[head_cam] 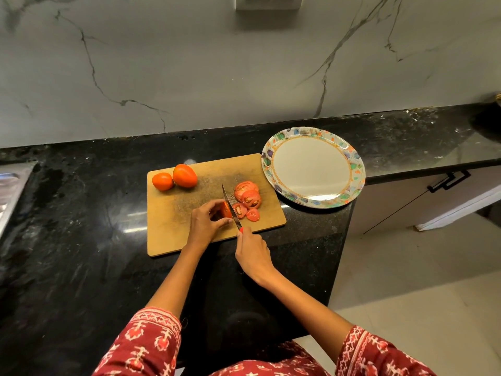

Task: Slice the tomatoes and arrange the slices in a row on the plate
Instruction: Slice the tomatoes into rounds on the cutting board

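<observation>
A wooden cutting board (189, 210) lies on the black counter. My left hand (206, 223) grips a partly cut tomato piece (225, 210) on the board. My right hand (250, 253) holds a knife (230, 206) whose blade stands against the cut face of that piece. Several tomato slices (248, 199) lie in a small pile just right of the blade. Two whole tomatoes (174, 177) sit at the board's far left corner. A white plate (357, 169) with a coloured leaf-pattern rim rests to the right of the board, bare inside.
The black counter (81, 226) ends just right of the plate, with pale floor and a cabinet door with a black handle (448, 180) beyond. A marble wall rises behind. A metal sink edge (10, 191) shows at far left.
</observation>
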